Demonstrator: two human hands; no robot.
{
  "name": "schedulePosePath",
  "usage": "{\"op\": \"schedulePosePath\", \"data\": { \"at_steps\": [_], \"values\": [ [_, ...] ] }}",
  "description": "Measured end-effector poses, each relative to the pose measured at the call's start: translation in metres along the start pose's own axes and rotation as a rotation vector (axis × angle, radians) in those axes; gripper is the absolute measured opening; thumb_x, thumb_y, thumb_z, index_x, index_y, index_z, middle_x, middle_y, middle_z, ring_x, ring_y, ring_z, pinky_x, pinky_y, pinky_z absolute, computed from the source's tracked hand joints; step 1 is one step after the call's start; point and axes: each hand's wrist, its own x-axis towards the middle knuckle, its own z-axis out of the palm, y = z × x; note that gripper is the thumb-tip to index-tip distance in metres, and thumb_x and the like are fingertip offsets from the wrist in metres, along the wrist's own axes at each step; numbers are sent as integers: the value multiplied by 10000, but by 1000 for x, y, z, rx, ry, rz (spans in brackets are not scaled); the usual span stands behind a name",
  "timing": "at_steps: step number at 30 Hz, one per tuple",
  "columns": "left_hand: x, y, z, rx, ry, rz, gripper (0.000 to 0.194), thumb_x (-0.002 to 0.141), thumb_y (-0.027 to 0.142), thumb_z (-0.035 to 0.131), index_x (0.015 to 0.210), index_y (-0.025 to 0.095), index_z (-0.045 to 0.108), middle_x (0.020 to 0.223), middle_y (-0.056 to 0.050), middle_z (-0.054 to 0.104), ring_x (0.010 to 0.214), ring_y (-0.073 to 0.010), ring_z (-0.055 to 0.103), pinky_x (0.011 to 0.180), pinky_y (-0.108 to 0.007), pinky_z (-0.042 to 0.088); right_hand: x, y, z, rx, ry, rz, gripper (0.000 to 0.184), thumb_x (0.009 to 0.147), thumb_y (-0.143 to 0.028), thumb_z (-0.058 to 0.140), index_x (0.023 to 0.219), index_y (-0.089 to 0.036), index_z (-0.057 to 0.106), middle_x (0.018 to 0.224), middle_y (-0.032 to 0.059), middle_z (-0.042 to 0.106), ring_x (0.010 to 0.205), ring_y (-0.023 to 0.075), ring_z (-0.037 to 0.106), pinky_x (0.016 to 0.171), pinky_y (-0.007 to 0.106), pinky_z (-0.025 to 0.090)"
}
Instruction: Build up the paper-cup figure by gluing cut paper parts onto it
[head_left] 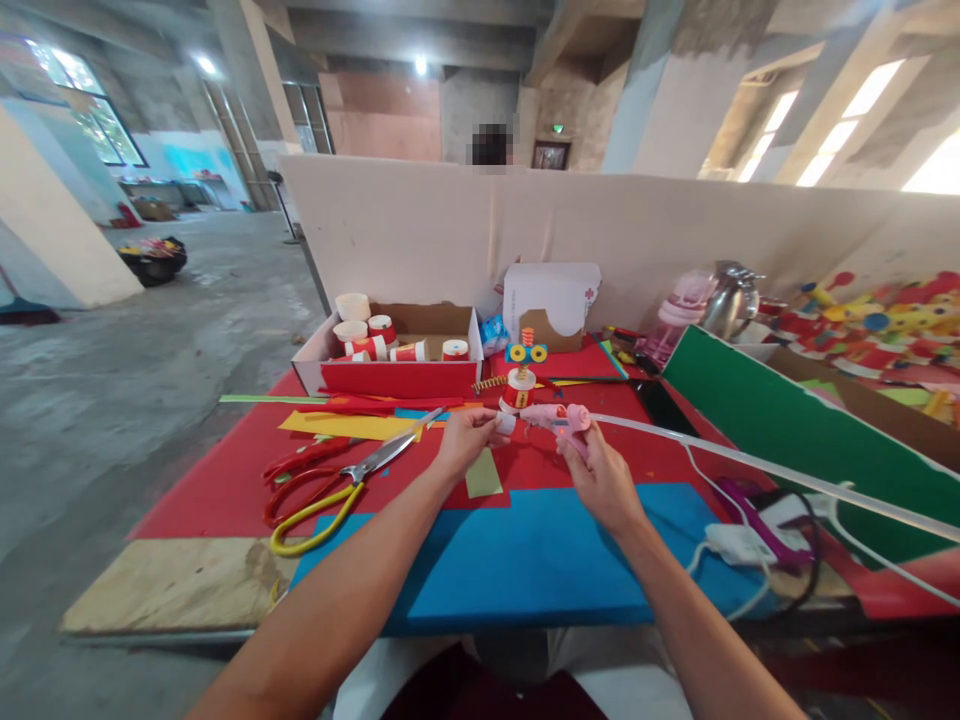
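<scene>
My right hand grips a pink hot glue gun, its nozzle pointing left. A long translucent glue stick runs from its back to the right. Between the fingertips of my left hand is a small white piece, perhaps rolled paper, close to the nozzle. Whether they touch I cannot tell. Just behind stands a paper-cup figure with yellow-ringed eyes and a spring neck. Yellow-and-red-handled scissors lie open left of my left hand.
A box of red-and-white paper cups stands behind on the left. To the right are a green-sided box, a pink bottle, a metal jug and a white power strip with cables. A white partition closes the back.
</scene>
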Motion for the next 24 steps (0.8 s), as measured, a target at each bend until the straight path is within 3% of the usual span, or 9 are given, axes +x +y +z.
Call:
{"op": "schedulePosePath", "data": {
  "at_steps": [14, 24],
  "values": [
    [3, -4, -2, 4, -38, 19, 48, 750, 146, 623, 749, 141, 671, 666, -18, 712, 560, -134, 665, 574, -220, 508, -2, 4, 0, 21, 19, -1, 421, 876, -405, 403, 1185, -155, 541, 937, 140, 722, 807, 264, 695, 640, 307, 514],
    [0, -1, -2, 5, -38, 22, 66, 719, 193, 664, 739, 130, 666, 627, -18, 702, 521, -123, 647, 557, -214, 511, 1, 3, 4, 201, 18, 49, 438, 850, -443, 426, 1160, -150, 525, 910, 133, 714, 795, 249, 683, 668, 320, 515]
  ]
}}
